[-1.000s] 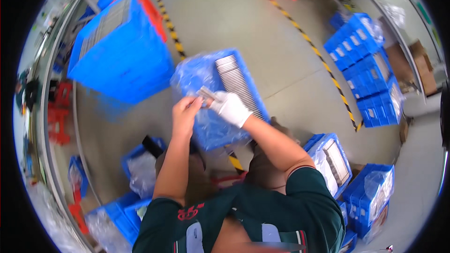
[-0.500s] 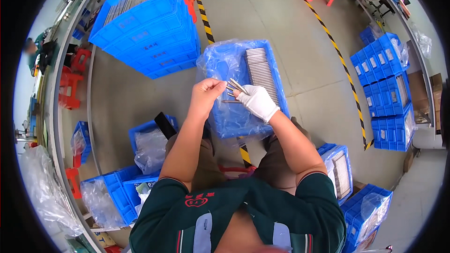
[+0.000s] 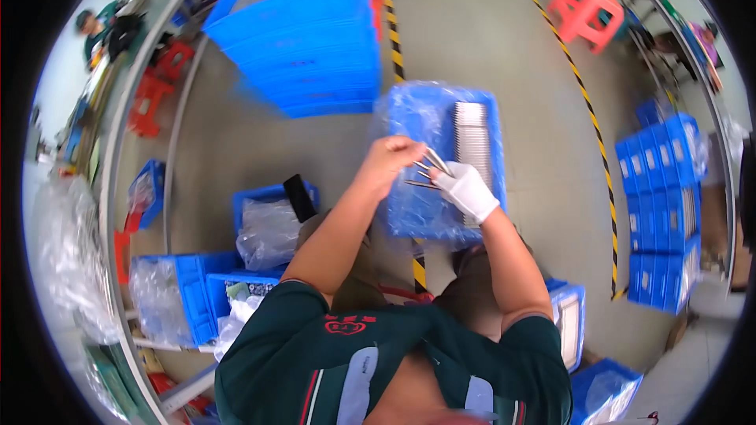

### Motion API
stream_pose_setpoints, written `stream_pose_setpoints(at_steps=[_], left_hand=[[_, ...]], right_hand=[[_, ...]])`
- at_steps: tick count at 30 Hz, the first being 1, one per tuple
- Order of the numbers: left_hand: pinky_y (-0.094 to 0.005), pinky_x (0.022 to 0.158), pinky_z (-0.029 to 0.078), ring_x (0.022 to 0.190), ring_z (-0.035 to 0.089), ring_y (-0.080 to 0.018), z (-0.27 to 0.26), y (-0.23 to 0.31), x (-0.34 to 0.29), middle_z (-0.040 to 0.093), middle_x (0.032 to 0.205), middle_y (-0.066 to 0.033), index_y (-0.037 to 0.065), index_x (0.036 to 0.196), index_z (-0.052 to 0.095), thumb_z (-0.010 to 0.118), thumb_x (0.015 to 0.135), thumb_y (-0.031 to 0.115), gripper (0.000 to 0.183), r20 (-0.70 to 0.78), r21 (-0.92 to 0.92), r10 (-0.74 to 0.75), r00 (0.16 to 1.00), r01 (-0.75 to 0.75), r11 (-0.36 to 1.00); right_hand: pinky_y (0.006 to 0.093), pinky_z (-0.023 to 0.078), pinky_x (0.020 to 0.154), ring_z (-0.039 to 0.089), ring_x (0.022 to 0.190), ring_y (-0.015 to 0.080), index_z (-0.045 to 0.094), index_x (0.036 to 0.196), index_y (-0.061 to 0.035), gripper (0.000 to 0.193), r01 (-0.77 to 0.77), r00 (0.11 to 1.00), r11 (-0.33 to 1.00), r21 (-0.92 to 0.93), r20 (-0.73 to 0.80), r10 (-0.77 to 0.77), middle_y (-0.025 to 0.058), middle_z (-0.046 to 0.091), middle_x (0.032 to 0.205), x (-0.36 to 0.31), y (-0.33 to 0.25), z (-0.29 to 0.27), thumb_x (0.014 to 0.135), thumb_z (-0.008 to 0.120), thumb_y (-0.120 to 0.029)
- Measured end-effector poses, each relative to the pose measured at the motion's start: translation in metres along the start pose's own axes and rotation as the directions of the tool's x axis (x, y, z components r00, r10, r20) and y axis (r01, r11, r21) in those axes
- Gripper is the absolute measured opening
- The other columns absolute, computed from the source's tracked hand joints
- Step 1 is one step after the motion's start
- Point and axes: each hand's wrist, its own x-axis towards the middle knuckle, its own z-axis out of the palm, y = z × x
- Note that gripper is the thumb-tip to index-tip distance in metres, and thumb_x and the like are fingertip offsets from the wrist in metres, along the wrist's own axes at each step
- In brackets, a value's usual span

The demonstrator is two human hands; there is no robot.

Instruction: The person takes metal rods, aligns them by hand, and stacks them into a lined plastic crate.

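Observation:
My bare left hand [image 3: 392, 160] is closed, its fingertips pinched against the end of one of several thin, silvery metal rods [image 3: 438, 160]. These rods fan out of my right hand [image 3: 470, 193], which wears a white glove that leaves some fingertips bare and is closed around them. Both hands are over a blue plastic crate [image 3: 499, 142] in front of me. Along the crate's right side lies a neat row of similar metal rods [image 3: 472, 138]. Clear plastic film [image 3: 409, 110] lines its left part. Just what the left fingertips cover is hidden.
Stacked blue crates [image 3: 315, 47] stand beyond on the left, and more crates [image 3: 661, 212] at the right. A dark phone-like slab [image 3: 298, 198] lies on a bagged crate by my left leg. Red stools [image 3: 587, 12] and striped floor tape [image 3: 594, 130] are farther out.
The view has shifted, so the crate and hands appear farther right. Both hands stay together over the crate, with the rods still in the gloved right hand.

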Motion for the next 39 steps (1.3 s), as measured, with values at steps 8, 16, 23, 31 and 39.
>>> stream_pose_setpoints(at_steps=[8,16,23,31,39], left_hand=[[-0.0218,0.059,0.040,0.065,0.048,-0.0053,0.013,-0.016,0.000,0.058,0.068,0.0000,-0.001,0.078,0.065,0.068,0.074,0.019,0.020,0.098,0.184,0.052,0.994,-0.070,0.980],[-0.0228,0.063,0.043,0.069,0.055,-0.0077,0.003,-0.012,0.007,0.062,0.072,-0.0031,-0.001,0.077,0.064,0.066,0.076,0.014,0.015,0.082,0.124,0.104,0.991,-0.114,0.986],[-0.0220,0.059,0.042,0.065,0.052,-0.0055,-0.003,-0.004,0.003,0.060,0.068,-0.0019,0.000,0.076,0.064,0.067,0.074,0.014,0.014,0.148,0.314,0.173,0.974,-0.212,0.925],[-0.0235,0.053,0.040,0.059,0.051,-0.0060,-0.008,-0.013,0.008,0.059,0.062,-0.0012,0.001,0.072,0.064,0.069,0.072,0.015,0.015,0.187,0.276,0.127,0.974,-0.176,0.945],[-0.0226,0.066,0.042,0.071,0.054,-0.0072,0.000,-0.018,0.001,0.062,0.074,-0.0021,0.001,0.078,0.064,0.065,0.077,0.017,0.016,0.161,0.096,0.091,0.983,-0.108,0.990]], right_hand=[[0.0218,0.027,0.039,0.037,0.043,0.0056,0.055,0.071,-0.0052,0.026,-0.062,0.998,0.992,0.108,0.029,0.059,-0.0031,0.042,0.053,-0.009,0.021,-0.003,0.087,0.052,-0.025],[0.0212,0.025,0.039,0.036,0.042,0.0062,0.055,0.070,-0.0032,0.028,-0.096,0.990,0.989,0.115,0.113,0.083,-0.0027,0.042,0.052,-0.001,0.011,-0.002,0.087,0.052,-0.025],[0.0219,0.027,0.041,0.036,0.044,0.0065,0.055,0.072,-0.0028,0.025,-0.050,0.991,0.999,0.020,0.121,0.047,-0.0024,0.042,0.053,-0.003,0.010,-0.001,0.087,0.051,-0.022],[0.0205,0.025,0.039,0.036,0.042,0.0063,0.053,0.072,-0.0040,0.028,-0.080,0.982,0.991,0.111,0.181,0.059,-0.0018,0.043,0.054,-0.005,0.013,0.005,0.088,0.049,-0.027],[0.0207,0.023,0.038,0.034,0.041,0.0061,0.054,0.073,-0.0042,0.032,-0.088,0.981,0.991,0.098,0.182,0.069,-0.0029,0.042,0.053,-0.007,0.012,0.005,0.088,0.050,-0.032]])
